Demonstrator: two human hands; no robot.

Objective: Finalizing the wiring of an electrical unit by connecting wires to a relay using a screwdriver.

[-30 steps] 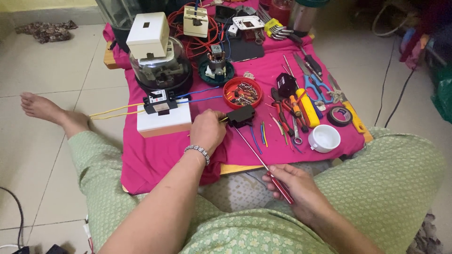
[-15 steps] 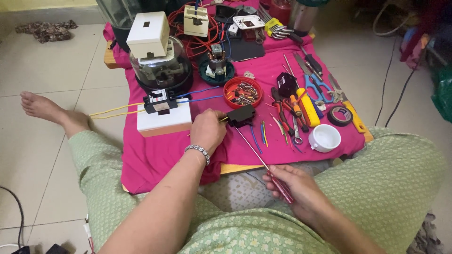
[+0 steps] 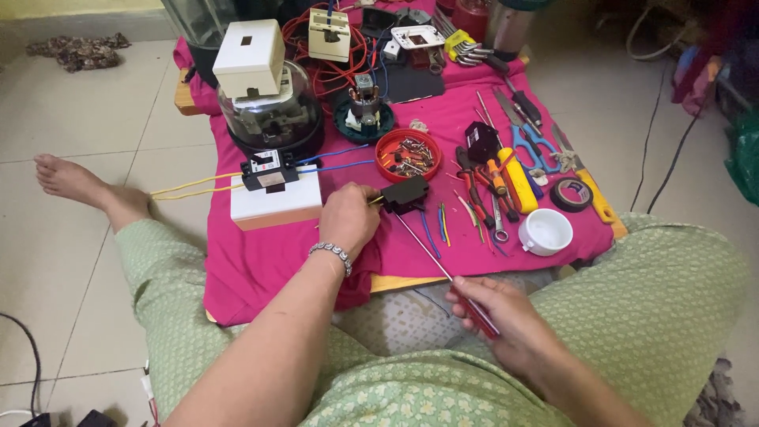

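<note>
sitting on a tiled floor, a person works over a pink cloth (image 3: 261, 269) strewn with tools. the left hand (image 3: 348, 217) pinches a small black electrical part (image 3: 405, 194) resting on the cloth beside a white box (image 3: 275, 204). the right hand (image 3: 494, 316) is closed around a red-handled screwdriver (image 3: 447, 273), its tip touching the part.

Domestic room used as an improvised electrical repair spot: tiled floor (image 3: 95, 119), pink cloth (image 3: 261, 269) on a low board, scattered tools (image 3: 506, 170), meter (image 3: 273, 119).
</note>
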